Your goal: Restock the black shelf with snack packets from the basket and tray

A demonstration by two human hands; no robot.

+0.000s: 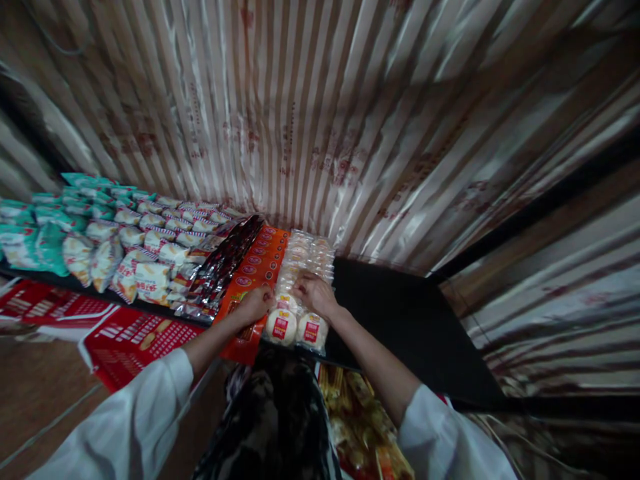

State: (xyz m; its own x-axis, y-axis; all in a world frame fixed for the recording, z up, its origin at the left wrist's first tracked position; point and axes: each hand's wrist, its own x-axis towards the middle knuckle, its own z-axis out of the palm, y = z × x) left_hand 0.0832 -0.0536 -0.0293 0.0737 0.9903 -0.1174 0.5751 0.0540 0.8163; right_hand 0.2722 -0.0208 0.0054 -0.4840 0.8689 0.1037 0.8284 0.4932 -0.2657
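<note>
Clear packets of round white crackers (281, 327) with red labels stand in two rows on the black shelf. My left hand (257, 305) is closed at the left row, over the edge of a row of orange packets (249, 271); what its fingers hold, if anything, is hidden. My right hand (318, 295) reaches over the right row, fingers bent and pinched on a cracker packet near the middle. The two front packets show whole, labels facing me. Low light and blur hide fine detail.
Left of the orange packets stand dark shiny packets (225, 263), white snack bags (153, 280) and green bags (50, 243). Black shelf board (400, 320) extends to the right. Striped plastic sheeting (300, 120) hangs behind. Red printed cartons (125, 347) and yellowish packaged goods (357, 420) sit below.
</note>
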